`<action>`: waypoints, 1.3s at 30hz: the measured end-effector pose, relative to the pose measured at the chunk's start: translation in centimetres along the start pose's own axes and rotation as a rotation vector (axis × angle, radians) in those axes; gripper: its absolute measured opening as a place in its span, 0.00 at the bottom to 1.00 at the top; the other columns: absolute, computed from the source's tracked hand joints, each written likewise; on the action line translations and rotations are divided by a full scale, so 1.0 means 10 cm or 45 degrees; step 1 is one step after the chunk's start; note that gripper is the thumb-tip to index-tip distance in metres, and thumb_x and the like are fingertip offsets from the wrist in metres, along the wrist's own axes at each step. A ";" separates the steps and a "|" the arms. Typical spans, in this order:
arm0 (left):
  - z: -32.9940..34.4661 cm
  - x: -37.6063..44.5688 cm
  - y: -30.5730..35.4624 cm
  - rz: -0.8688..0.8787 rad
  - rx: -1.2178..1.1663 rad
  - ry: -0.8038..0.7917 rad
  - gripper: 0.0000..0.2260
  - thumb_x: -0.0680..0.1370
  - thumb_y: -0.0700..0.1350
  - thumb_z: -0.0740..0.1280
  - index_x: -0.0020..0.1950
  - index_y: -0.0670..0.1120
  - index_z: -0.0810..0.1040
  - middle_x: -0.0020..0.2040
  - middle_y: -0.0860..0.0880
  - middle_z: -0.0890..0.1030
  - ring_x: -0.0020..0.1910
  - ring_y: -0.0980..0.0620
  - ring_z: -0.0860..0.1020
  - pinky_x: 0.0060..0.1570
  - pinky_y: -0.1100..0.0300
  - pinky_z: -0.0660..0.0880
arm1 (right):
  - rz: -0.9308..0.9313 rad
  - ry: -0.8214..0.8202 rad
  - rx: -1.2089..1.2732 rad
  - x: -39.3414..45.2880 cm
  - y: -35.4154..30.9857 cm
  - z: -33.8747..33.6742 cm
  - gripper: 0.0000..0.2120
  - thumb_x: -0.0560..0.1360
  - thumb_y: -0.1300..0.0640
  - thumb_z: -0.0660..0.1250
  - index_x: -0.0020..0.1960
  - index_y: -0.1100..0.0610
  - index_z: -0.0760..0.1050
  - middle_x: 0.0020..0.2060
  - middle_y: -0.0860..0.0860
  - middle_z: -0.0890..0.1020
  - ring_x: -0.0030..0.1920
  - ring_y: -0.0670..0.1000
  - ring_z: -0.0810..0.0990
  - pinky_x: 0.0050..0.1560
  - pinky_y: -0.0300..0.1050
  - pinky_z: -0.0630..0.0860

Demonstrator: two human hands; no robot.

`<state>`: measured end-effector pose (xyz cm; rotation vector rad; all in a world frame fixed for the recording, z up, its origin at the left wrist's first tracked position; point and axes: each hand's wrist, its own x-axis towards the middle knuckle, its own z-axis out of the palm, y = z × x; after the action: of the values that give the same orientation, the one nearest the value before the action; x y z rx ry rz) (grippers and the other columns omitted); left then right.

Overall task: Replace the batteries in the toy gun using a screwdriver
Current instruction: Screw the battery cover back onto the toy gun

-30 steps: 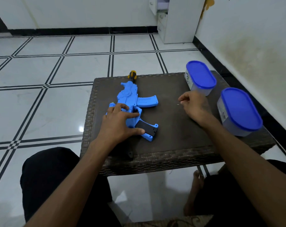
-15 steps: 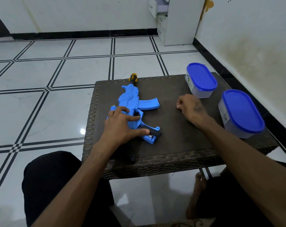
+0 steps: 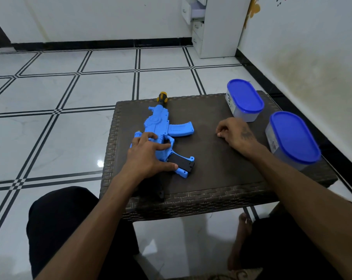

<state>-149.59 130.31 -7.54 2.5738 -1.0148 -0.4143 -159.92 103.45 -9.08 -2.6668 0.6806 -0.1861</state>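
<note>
A blue toy gun [image 3: 159,128] lies on the dark woven table [image 3: 221,174], muzzle pointing away from me. A yellow-and-black piece [image 3: 162,97] sits at its far end. The black panel [image 3: 184,163] in the grip faces up. My left hand [image 3: 146,156] rests flat on the gun's rear, fingers spread, thumb beside the black panel. My right hand [image 3: 234,134] rests on the table to the gun's right, apart from it, with its fingers curled under. Nothing shows in that hand.
Two clear tubs with blue lids stand at the table's right side, one far [image 3: 244,100], one nearer [image 3: 292,138]. A small black object [image 3: 161,191] lies near the front edge by my left wrist. A wall runs close on the right; a white cabinet [image 3: 213,27] stands behind.
My right hand has drawn slightly toward the table's middle and curled its fingers under. My left hand stays on the gun.
</note>
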 end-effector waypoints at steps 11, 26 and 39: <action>0.08 0.01 0.03 -0.051 -0.075 0.114 0.30 0.65 0.64 0.74 0.66 0.58 0.76 0.69 0.53 0.65 0.70 0.47 0.60 0.69 0.47 0.61 | 0.028 0.014 -0.084 0.04 0.01 0.06 0.04 0.76 0.64 0.68 0.44 0.58 0.78 0.40 0.52 0.80 0.42 0.51 0.79 0.45 0.46 0.77; 0.10 -0.04 0.15 -0.130 -0.099 0.073 0.34 0.64 0.71 0.68 0.67 0.57 0.76 0.73 0.53 0.61 0.73 0.47 0.56 0.72 0.48 0.56 | -0.103 -0.064 -0.437 -0.10 -0.26 0.13 0.12 0.74 0.64 0.67 0.56 0.59 0.70 0.56 0.56 0.73 0.54 0.54 0.72 0.47 0.44 0.68; 0.31 -0.13 0.31 -0.090 0.243 0.213 0.45 0.61 0.78 0.60 0.70 0.53 0.70 0.75 0.47 0.59 0.74 0.42 0.56 0.71 0.42 0.55 | -0.139 0.003 -0.192 -0.25 -0.48 0.19 0.14 0.71 0.69 0.65 0.44 0.54 0.63 0.43 0.50 0.70 0.45 0.50 0.69 0.43 0.44 0.64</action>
<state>-153.55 128.47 -8.92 2.7649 -0.9470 -0.1214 -159.63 109.20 -9.00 -2.8507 0.5710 -0.1735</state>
